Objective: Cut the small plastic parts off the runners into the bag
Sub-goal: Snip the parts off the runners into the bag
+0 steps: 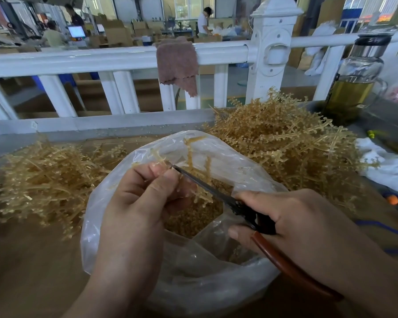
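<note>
Pinching one tan runner between thumb and fingertips of the left hand, centre-left of frame, right over the mouth of the clear plastic bag. Gripping the scissors with the right hand at lower right, fingers wrapped tight round the black and reddish-brown handles. Blade tip right up against the left fingertips and the runner, pointing to the upper left. Blades close together as far as visible, hard to say for sure. Down in the bag, bottom centre, a heap of small cut parts, same tan colour. Big tangled pile of runners just behind the bag at upper right, touching it, plus a flatter pile at mid left, all on a brown table. Further back: white railing across the top with a pinkish-brown cloth draped over it, and a glass bottle of yellowish liquid at far upper right. White rag at right edge.
</note>
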